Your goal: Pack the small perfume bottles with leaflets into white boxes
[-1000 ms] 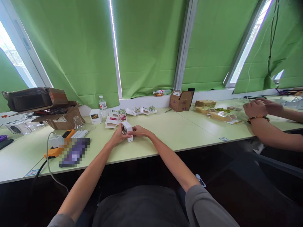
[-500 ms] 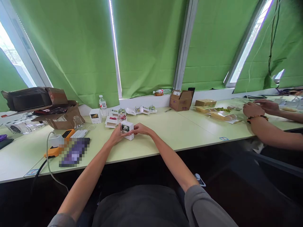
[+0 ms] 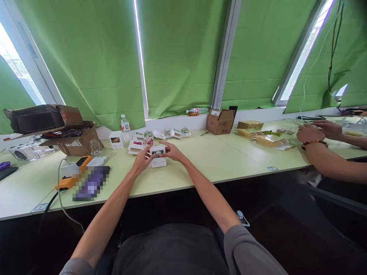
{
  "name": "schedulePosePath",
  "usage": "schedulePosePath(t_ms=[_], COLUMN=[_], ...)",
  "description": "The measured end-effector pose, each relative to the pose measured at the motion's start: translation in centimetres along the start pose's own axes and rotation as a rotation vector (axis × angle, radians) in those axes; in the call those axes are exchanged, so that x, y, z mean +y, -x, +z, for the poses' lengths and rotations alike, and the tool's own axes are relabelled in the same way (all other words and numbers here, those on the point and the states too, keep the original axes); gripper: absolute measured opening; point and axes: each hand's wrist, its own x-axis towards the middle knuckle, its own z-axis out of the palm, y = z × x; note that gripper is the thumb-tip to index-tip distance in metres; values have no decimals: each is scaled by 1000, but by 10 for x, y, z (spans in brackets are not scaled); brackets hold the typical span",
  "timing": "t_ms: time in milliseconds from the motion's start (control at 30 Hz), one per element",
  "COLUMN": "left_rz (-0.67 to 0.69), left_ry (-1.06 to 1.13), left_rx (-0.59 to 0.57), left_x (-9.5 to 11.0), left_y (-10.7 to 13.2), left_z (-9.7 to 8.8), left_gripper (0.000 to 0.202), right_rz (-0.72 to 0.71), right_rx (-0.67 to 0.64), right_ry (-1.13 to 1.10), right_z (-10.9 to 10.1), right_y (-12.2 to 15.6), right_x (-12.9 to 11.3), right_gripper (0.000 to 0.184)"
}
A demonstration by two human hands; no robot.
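Observation:
A small white cardboard box (image 3: 159, 162) with a dark flower picture stands on the pale table between my hands, its front face turned toward me. My left hand (image 3: 142, 159) grips its left side, thumb across the front. From the right, my right hand (image 3: 172, 151) closes on the upper edge, its thumb also on the front. Just behind lie a flattened white carton with a pink picture (image 3: 137, 143) and a round clear glass item (image 3: 148, 138) with red contents. Whatever is inside the box is hidden.
At left are a white box (image 3: 116, 140), a water bottle (image 3: 125, 128), a phone (image 3: 92, 184) and a brown carton (image 3: 77, 141). Another carton (image 3: 220, 122) stands at the back. A co-worker's hands (image 3: 311, 134) are at right, near yellow packaging (image 3: 273, 141).
The white box has been turned so its front faces me more squarely, and it sits slightly farther right. Both hands have shifted up around its top.

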Motion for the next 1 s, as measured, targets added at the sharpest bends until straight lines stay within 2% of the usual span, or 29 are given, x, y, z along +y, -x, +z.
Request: schedulePosePath(t_ms=[67,167,400,667,1000], left_rz=[3,1,-17,-23,-19], left_ry=[-20,-21,22,42,17], left_rx=[-3,-5,-5,40,33], left_x=[0,-2,-5,-7,-10], left_y=[0,-1,-3,-3,-4], left_z=[-1,-1,0,1,0], left_gripper=[59,57,54,54,53], right_rz=[-24,-36,45,51,9], right_rx=[-16,-28,29,101,152], right_ry=[-25,-55,-17,57,32], right_z=[0,1,2,0,-10], right_y=[0,0,2,5,4], right_x=[-1,-2,-9,-19,-16], right_gripper=[84,73,57,59,52])
